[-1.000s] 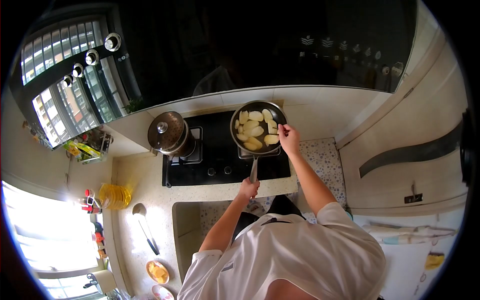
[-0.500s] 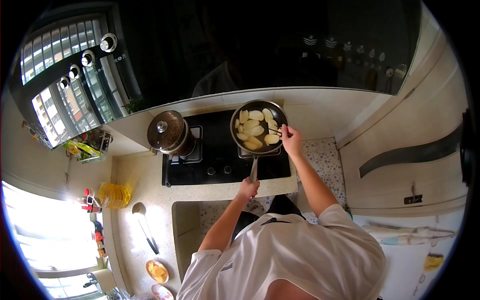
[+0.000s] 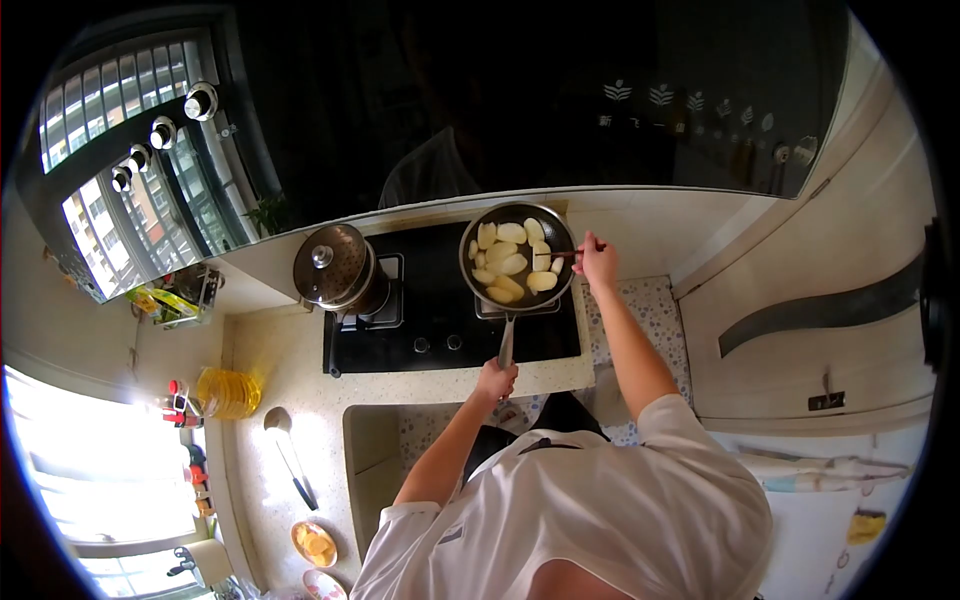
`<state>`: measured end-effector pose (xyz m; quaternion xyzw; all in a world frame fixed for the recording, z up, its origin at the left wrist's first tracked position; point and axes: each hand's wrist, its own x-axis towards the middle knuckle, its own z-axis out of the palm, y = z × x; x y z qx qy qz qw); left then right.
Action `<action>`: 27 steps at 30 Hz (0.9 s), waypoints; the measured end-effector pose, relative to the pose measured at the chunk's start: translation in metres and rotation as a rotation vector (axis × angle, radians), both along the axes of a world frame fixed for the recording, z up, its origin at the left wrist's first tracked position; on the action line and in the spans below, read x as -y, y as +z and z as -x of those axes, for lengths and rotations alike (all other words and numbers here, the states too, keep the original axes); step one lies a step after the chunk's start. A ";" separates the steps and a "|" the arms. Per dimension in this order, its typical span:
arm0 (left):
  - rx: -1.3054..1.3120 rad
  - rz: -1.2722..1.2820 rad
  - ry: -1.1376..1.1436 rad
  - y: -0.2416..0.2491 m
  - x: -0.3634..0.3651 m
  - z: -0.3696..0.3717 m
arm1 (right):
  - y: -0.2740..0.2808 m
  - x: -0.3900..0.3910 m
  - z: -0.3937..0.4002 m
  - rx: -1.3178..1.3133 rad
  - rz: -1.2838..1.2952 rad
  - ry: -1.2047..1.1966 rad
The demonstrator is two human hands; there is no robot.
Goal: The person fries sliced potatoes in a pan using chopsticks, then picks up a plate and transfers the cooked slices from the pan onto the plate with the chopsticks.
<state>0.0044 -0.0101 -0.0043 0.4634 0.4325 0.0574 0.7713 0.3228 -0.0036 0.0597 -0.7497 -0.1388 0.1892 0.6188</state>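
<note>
My left hand (image 3: 496,380) is closed around the handle of a frying pan (image 3: 508,340), which sits on the right burner. Pale yellow slices (image 3: 512,233), which look like potato, lie spread in the dark pan. At the pan's right rim, my right hand (image 3: 597,264) is closed on thin dark chopsticks (image 3: 562,254). Their tips reach in among the slices on the right side. Whether the tips pinch a slice is too small to tell.
A lidded pot (image 3: 332,266) stands on the left burner of the black stove (image 3: 400,352). Left on the counter are an oil bottle (image 3: 228,392), a ladle (image 3: 288,450) and a bowl of yellow pieces (image 3: 314,543). A dark range hood (image 3: 520,110) overhangs the back.
My right hand has drawn slightly right and up, away from the pan's rim, with the chopsticks showing longer. Slices on the pan's right side have shifted a little. My left hand stays put.
</note>
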 end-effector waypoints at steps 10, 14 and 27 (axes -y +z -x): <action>-0.032 0.003 -0.016 0.010 -0.002 -0.001 | 0.014 -0.006 0.038 0.124 -0.128 0.159; -0.037 0.000 -0.016 0.008 -0.003 -0.001 | -0.017 -0.012 0.041 0.315 -0.094 0.255; -0.033 0.020 -0.018 0.005 -0.004 0.000 | -0.015 -0.002 0.027 0.111 -0.125 0.063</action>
